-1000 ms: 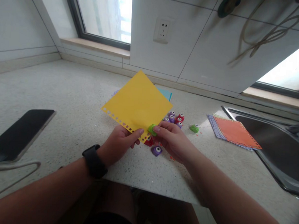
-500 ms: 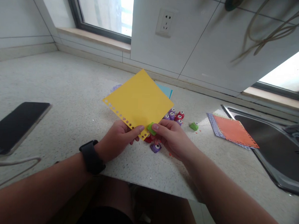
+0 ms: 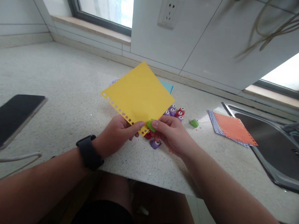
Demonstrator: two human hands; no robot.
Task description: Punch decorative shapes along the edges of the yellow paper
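Observation:
A yellow sheet of paper (image 3: pixel 140 92) is held up at an angle over the counter, with a row of small punched shapes along its lower-left edge. My left hand (image 3: pixel 119 130) pinches that edge, thumb on top and fingers beneath. At the sheet's bottom corner, my right hand (image 3: pixel 174 134) grips a green craft punch (image 3: pixel 151 125) between thumb and fingers; the punch sits on the paper's edge. Just below lies a purple punch (image 3: pixel 155 144), and a red punch (image 3: pixel 148 135) is partly covered by the paper. Several purple punches (image 3: pixel 172 112) and red punches (image 3: pixel 181 111) cluster behind my right hand.
Another green punch (image 3: pixel 194 123) stands to the right, near small orange paper bits. Punched sheets, an orange one (image 3: pixel 234 129) on top, lie against the steel sink (image 3: pixel 280 152). A phone (image 3: pixel 15 118) and a white cable (image 3: pixel 17 159) are at left. Blue paper (image 3: pixel 168 86) shows behind the yellow sheet.
The whole view has shifted slightly, so the counter things appear a little higher. Both hands keep their hold on the paper and the green punch, with little visible movement between them.

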